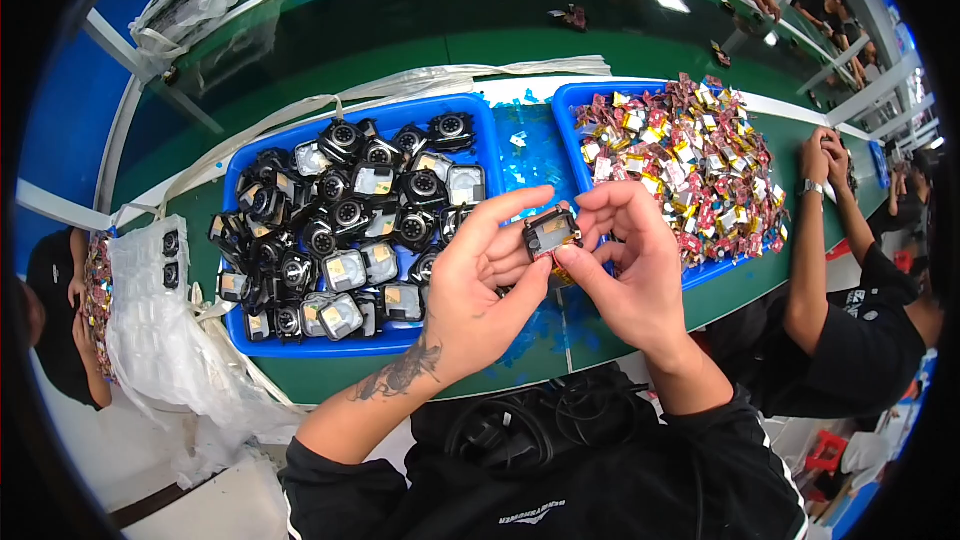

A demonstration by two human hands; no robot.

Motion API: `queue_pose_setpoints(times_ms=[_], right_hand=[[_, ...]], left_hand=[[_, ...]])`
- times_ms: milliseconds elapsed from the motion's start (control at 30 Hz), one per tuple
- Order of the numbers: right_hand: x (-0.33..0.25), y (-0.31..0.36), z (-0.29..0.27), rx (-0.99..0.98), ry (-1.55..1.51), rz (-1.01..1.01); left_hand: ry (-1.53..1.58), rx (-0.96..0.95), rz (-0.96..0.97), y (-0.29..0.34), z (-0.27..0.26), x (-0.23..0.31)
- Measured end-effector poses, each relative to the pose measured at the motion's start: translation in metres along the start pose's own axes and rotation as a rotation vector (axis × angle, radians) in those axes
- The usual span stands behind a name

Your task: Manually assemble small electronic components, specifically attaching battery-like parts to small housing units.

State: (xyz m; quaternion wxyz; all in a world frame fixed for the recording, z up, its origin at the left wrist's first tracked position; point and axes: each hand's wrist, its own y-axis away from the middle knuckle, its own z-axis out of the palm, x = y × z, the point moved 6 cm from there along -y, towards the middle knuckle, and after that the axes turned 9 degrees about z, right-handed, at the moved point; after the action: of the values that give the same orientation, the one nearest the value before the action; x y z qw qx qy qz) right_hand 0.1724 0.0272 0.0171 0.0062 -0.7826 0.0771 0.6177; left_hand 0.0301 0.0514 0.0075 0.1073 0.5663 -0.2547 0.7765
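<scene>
Between my two hands is a black smartwatch case (550, 231), its inner side with a grey part facing up. My left hand (487, 275) cradles it, fingers curled beneath and behind it. My right hand (632, 265) pinches its right edge with the thumb, the fingers bent above. A small yellowish bit shows under the right thumb; what it is I cannot make out. Left of my hands, a blue tray (490, 135) is heaped with black watch cases (350, 215). Right of them, another blue tray (568, 130) holds small red circuit boards with yellow-and-silver parts (690, 165).
A green conveyor belt (400, 40) with a few scattered parts runs beyond the trays. Clear plastic packaging (150, 310) lies at the left. Co-workers sit on both sides, one at the right with joined hands (825, 160). Black cables (510, 430) lie near my lap.
</scene>
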Motion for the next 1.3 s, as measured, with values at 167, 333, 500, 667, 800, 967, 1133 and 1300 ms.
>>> queue_pose_setpoints(times_ms=[167, 333, 500, 667, 800, 967, 1133, 1300], right_hand=[[-0.015, -0.001, 0.002, 0.006, 0.085, -0.178], [-0.030, -0.023, 0.011, -0.154, 0.059, -0.086], [-0.053, -0.093, 0.016, -0.244, 0.226, -0.124], [-0.015, -0.255, 0.002, -0.065, 0.241, 0.201], [0.023, -0.301, 0.000, -0.011, 0.555, 0.173], [0.026, -0.316, -0.013, -0.054, 0.554, 0.230], [-0.020, -0.295, -0.014, 0.178, 0.692, -0.186], [-0.089, -0.156, 0.107, -0.454, 0.482, -0.354]], left_hand=[[0.075, 0.124, 0.012, -0.001, 0.001, -0.006], [0.104, 0.149, 0.085, -0.003, -0.011, 0.000], [-0.242, 0.362, 0.291, -0.001, -0.026, 0.010], [-0.774, 0.242, 0.758, 0.008, -0.004, 0.043], [-0.966, 0.022, 1.065, 0.029, 0.022, 0.045], [-0.990, -0.120, 1.111, 0.034, 0.036, 0.041], [-0.840, -0.166, 1.089, 0.031, 0.035, 0.044], [-0.891, -0.106, 1.177, 0.038, 0.031, 0.042]])
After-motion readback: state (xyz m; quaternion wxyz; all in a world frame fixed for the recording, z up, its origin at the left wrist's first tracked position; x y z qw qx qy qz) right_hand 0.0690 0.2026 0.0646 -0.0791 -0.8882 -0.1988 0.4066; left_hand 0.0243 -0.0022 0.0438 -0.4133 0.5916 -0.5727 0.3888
